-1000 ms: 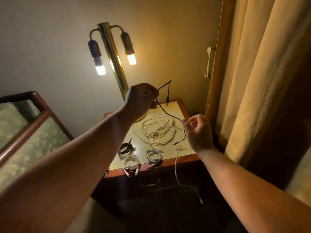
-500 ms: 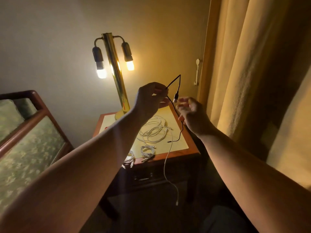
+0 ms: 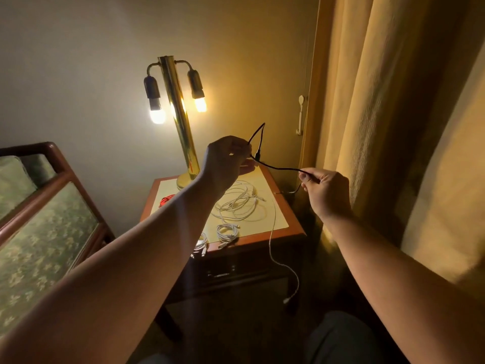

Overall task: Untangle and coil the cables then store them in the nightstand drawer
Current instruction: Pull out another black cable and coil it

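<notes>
The left hand (image 3: 225, 161) was held above the back of the nightstand (image 3: 296, 228), fingers curled and pinching a black cable (image 3: 278, 168). A short bend of it rose above the fingertips, with its plug hanging just beside them. The cable ran across to the right hand (image 3: 325, 190), past the right edge, which pinched it between thumb and forefinger, the tail trailing below. A loose tangle of white cable (image 3: 236, 203) lay mid-top, one strand (image 3: 271, 248) hanging over the front edge past the drawer (image 3: 236, 269). Two coiled white cables (image 3: 227, 229) sat at the front edge. A red cable (image 3: 165, 199) lay near the left edge, with a brass lamp (image 3: 178, 114) standing behind it.
</notes>
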Demonstrator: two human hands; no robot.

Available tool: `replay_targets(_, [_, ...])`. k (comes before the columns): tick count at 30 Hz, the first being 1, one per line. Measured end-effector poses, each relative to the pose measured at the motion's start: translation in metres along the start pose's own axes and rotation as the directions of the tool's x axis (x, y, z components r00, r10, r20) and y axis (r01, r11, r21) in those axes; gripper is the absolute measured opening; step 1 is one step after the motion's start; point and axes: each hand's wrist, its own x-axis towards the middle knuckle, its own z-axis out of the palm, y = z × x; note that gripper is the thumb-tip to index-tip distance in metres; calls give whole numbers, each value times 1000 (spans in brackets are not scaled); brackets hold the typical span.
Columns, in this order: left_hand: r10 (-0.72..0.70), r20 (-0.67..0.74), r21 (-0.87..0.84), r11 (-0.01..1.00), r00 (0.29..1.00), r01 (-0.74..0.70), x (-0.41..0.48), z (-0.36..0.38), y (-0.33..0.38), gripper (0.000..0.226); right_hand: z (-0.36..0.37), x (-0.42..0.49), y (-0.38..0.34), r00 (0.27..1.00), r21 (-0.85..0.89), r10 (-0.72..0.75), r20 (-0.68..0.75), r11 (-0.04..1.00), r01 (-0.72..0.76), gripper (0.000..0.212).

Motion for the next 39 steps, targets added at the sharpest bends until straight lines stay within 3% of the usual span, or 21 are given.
replay_targets(4, [-10, -7, -38, 999, 1000, 10, -8, -1, -7, 9, -20, -1, -13, 991, 46, 21, 131, 999, -28, 19])
replay_targets(7, [-10, 4, -53, 999, 1000, 10, -21, -7, -7, 8, -32, -12, -28, 935, 41, -16, 353, 999, 2, 21])
replay_targets(10, [-23, 36, -26, 999, 999, 23, -39, -20, -10, 11, -34, -27, -46, 703, 34, 110, 702, 982, -188, 60])
replay_targets(12, [-62, 32, -11, 998, 998, 63, -54, -29, -13, 8, -31, -40, -58, 586, 54, 117, 802, 962, -266, 90])
replay_targets(14, [-99, 11, -3, 995, 995, 99, -72, -37, -18, 5, -24, -55, -70, 588, 155, 65, 806, 936, -317, 90])
replay_targets(18, [-152, -7, 5, 988, 988, 152, -106, -52, -38, 6, 2, -85, -88, 695, 265, 70, 715, 893, -362, 26])
replay_targets(20, [-166, -20, -27, 986, 986, 165, -123, -61, -50, 7, 15, -101, -97, 700, 316, 132, 701, 823, -471, 13])
replay_targets(23, [-235, -93, -91, 970, 967, 227, -147, -70, -71, 9, 30, -120, -112, 658, 481, 207, 724, 533, -696, 11])
replay_targets(25, [-289, -123, -105, 955, 950, 277, -161, -75, -88, 10, 33, -128, -122, 588, 518, 204, 783, 309, -797, 16])
replay_targets(27, [-330, -150, -93, 943, 932, 319, -171, -80, -105, 9, 35, -135, -132, 499, 475, 147, 854, 170, -863, 17])
replay_targets(32, [-372, -160, -10, 927, 914, 375, -182, -86, -129, 8, 40, -140, -143, 415, 410, 63, 908, 75, -909, 32])
replay_targets(36, [-363, -100, 55, 928, 926, 369, -185, -81, -136, 13, 43, -134, -151, 412, 413, -59, 909, 7, -911, 23])
replay_targets(39, [-331, -71, 172, 925, 941, 338, -187, -74, -139, 25, 47, -130, -153, 444, 448, -78, 892, 43, -893, 25])
